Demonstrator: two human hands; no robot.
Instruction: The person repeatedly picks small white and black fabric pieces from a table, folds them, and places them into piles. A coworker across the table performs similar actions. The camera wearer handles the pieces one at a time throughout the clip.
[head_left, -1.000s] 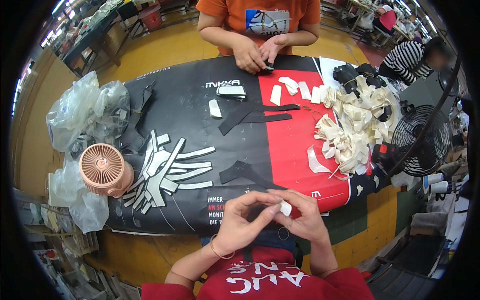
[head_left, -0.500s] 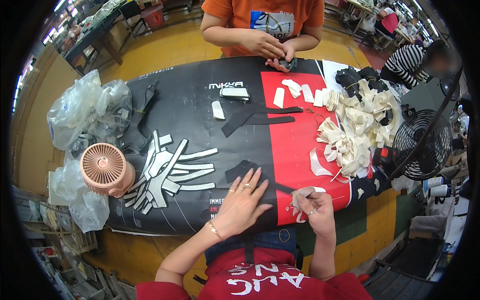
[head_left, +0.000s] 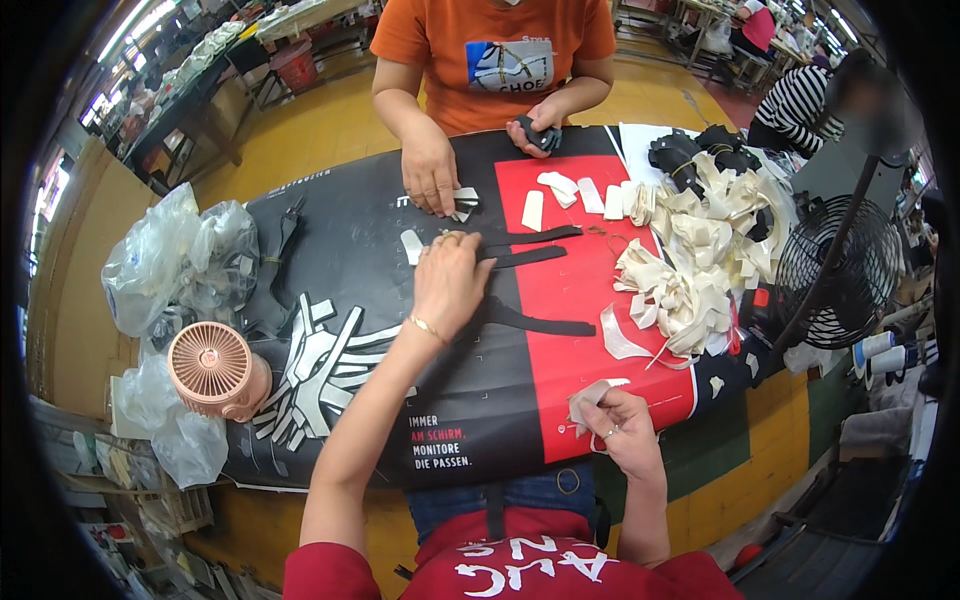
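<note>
My left hand (head_left: 447,287) reaches to the middle of the table, its fingers slightly bent and apart over the left ends of two black strips (head_left: 530,257). Whether it grips them is hidden. Closer to me lies another black strip (head_left: 545,322), its left end beside my left wrist. My right hand (head_left: 625,430), near the front edge, pinches cream fabric pieces (head_left: 592,398) above the red part of the table cover. A small white piece (head_left: 411,246) lies just left of my left fingertips.
Across the table, a person's hand (head_left: 430,172) touches a small stack of white pieces (head_left: 465,203); the other holds a dark object (head_left: 543,136). Cream pieces (head_left: 690,270) are heaped right, black-edged white strips (head_left: 325,365) left. A pink fan (head_left: 212,362) and plastic bags (head_left: 160,260) stand left.
My left hand has moved away from me to the two black strips. The nearer black strip now lies farther up the table. The co-worker's hands have parted, one reaching to the white stack.
</note>
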